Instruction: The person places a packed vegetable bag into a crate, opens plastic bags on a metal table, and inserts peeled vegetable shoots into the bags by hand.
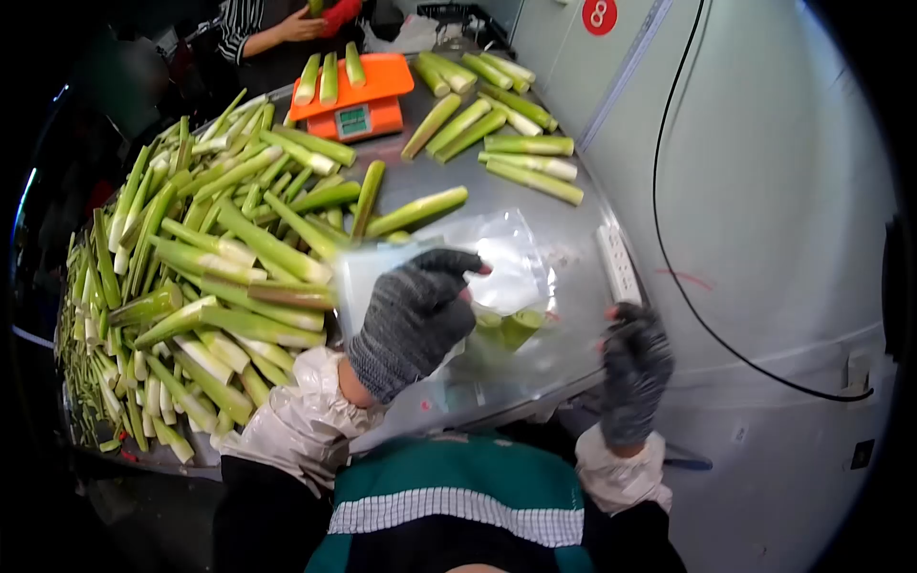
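Note:
My left hand, in a grey knit glove with bare fingertips, is over clear plastic bags on the metal table. Its thumb and index finger point right, and whether they pinch the film is unclear. Short green stalk pieces lie just right of it, seen through plastic. My right hand, gloved the same way, is at the table's right edge, below a white power strip. Its fingers are curled together, and anything between them is too small to make out.
A large heap of green stalks covers the left side. An orange scale at the back holds several stalks, with more stalks to its right. Another person's hand shows beyond the table. A black cable hangs along the right wall.

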{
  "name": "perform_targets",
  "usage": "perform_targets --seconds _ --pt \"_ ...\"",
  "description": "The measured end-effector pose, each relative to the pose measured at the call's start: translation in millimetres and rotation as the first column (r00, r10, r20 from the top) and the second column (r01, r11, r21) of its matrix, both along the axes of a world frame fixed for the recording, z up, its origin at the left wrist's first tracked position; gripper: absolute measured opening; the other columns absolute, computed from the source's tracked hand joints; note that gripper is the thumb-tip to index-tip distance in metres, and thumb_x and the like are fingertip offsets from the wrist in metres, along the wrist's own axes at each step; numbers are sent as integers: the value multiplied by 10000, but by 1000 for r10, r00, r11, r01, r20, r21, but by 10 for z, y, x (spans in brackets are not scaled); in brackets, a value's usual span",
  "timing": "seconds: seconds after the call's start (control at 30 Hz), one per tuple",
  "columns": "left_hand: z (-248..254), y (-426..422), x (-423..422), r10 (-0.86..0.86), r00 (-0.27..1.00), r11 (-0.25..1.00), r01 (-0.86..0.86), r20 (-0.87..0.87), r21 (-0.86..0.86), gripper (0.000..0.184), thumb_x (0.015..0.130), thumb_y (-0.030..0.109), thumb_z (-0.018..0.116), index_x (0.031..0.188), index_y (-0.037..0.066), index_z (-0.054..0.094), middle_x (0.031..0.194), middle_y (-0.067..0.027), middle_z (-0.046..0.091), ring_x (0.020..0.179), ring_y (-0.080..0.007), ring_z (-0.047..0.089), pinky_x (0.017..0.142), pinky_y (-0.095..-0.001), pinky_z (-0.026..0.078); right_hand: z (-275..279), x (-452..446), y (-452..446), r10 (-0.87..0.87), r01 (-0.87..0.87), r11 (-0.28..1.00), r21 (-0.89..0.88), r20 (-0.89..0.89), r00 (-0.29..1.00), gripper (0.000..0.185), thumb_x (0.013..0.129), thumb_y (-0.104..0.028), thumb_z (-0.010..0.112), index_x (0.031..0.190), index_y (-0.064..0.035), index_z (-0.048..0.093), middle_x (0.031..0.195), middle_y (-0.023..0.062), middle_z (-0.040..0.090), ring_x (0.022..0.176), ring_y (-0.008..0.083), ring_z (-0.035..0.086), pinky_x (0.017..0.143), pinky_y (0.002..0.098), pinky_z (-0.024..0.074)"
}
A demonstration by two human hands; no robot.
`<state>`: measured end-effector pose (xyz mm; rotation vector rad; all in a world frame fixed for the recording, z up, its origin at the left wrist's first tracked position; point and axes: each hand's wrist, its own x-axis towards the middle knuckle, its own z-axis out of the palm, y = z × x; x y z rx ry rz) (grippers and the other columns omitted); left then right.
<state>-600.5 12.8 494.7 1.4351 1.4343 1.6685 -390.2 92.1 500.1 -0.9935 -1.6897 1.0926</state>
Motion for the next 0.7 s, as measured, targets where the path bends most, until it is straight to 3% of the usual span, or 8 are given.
perform_targets --seconds 0.03,0.13,0.2,0.3,0.47,0.53,0.63,0.7 --pt "-22 -40 -41 -23 993 996 13 -115 -89 68 651 -37 525 591 -44 494 954 -172 572 835 -190 543 736 -290 431 -119 10 62 7 -44 941 336 109 994 46 710 -42 527 672 -25 509 857 62 550 704 112 483 644 236 393" --pt "-58 -86 -42 -35 999 997 33 -30 -67 47 658 -41 511 614 -47 497 963 -155 576 842 -180 540 763 -288 424 -159 67 65 -25 19 989 149 37 999 80 700 -20 551 654 -8 487 841 104 542 688 147 490 609 264 404" --pt "-75 -47 -102 -9 997 999 6 -76 -42 69 636 -25 552 596 -40 497 943 -139 579 829 -183 545 738 -276 435 -175 45 100 10 -38 956 291 96 995 57 700 -14 543 674 -7 492 835 103 541 703 149 494 609 260 411" --pt "-104 -41 -149 -26 996 996 18 -87 -90 69 640 -8 548 603 -42 500 959 -137 579 836 -191 547 759 -280 427 -140 -6 93 51 -77 953 294 95 994 49 687 -1 539 676 -7 492 831 105 544 715 156 500 620 252 414" --pt "-103 -45 -176 -27 999 995 22 -47 -99 40 640 -39 496 667 -61 516 956 -135 582 805 -167 533 755 -290 434 -157 30 116 139 -132 986 98 -75 987 134 739 -74 592 829 -4 523 930 104 535 749 138 509 636 262 427" --pt "-113 -57 -205 -111 989 991 102 -101 -89 57 665 -4 535 660 -58 517 952 -137 582 801 -173 536 754 -300 435 -6 44 136 178 -146 906 398 -45 983 260 753 -148 625 948 -9 525 996 110 522 747 142 519 667 266 444" --pt "-91 -68 -164 -166 984 984 162 -57 -78 113 687 43 574 654 -53 524 943 -145 583 812 -182 541 762 -306 432 137 138 113 178 -71 848 525 -157 971 348 740 -186 647 1013 -14 516 1023 120 519 757 163 536 700 266 454" --pt "-65 -41 -104 -184 981 979 177 -66 -102 144 691 67 592 630 -44 524 940 -152 583 819 -192 546 768 -307 431 341 130 136 222 -140 809 571 -76 972 349 732 -154 644 1020 -9 511 1000 143 530 764 183 554 714 292 466"
